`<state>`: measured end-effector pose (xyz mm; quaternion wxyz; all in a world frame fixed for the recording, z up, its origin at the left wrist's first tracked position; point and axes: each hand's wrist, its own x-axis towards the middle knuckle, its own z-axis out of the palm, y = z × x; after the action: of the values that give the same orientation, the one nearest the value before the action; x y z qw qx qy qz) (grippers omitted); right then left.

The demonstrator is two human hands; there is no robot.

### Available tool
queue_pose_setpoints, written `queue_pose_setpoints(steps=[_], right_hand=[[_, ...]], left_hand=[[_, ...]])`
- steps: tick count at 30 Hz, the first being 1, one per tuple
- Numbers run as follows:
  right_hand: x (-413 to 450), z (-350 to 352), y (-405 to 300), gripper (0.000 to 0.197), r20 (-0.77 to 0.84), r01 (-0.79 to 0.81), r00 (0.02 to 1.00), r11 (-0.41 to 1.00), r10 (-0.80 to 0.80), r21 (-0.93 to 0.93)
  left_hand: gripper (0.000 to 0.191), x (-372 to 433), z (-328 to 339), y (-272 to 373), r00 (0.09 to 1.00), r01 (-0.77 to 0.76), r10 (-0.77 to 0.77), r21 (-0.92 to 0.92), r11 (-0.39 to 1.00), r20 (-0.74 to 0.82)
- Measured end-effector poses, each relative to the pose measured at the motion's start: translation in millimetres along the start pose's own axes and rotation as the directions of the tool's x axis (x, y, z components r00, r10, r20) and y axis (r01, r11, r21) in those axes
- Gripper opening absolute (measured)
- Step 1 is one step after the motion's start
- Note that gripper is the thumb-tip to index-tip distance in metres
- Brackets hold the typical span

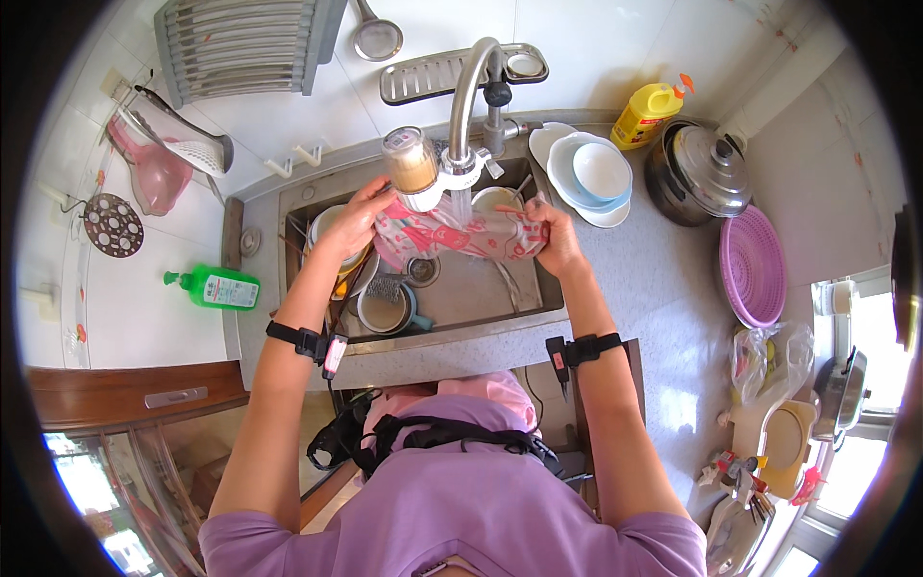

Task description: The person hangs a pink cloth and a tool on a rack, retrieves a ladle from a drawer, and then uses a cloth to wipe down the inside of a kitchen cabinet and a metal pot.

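A pink-and-white patterned cloth [451, 234] is stretched sideways above the sink [483, 281], under water running from the faucet [465, 101]. My left hand [358, 218] pinches its left end beside the faucet's filter cartridge [411, 159]. The other end is gripped by my right hand [555, 234]. Below my left hand, stacked bowls and chopsticks crowd the sink's left side. A blue-handled pot [386, 306] with a grater-like metal piece in it stands near the front. Behind the cloth, a white bowl [497, 198] holds a utensil and is partly hidden.
White plates with a bowl [602, 172] are stacked right of the sink. Beyond them stand a yellow pump bottle [647, 114], a lidded steel pot [699, 173] and a purple basket [752, 267]. A green soap bottle [216, 286] is at left. The counter edge [447, 368] runs before me.
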<state>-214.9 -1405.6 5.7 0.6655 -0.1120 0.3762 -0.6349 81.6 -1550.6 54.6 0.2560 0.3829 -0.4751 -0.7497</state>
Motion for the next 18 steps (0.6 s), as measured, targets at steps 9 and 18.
queue_pose_setpoints(steps=[9,18], right_hand=[[-0.5,8.7,23.5,0.040,-0.038,-0.197,0.979,0.893,0.199,-0.405],[-16.3,18.0,27.6,0.023,-0.140,-0.116,0.989,0.842,0.049,-0.527]], left_hand=[[0.034,24.3,29.0,-13.7,0.987,0.034,-0.027,-0.041,0.999,0.157],[0.033,43.3,18.6,-32.7,0.989,0.019,-0.004,-0.103,0.995,0.145]])
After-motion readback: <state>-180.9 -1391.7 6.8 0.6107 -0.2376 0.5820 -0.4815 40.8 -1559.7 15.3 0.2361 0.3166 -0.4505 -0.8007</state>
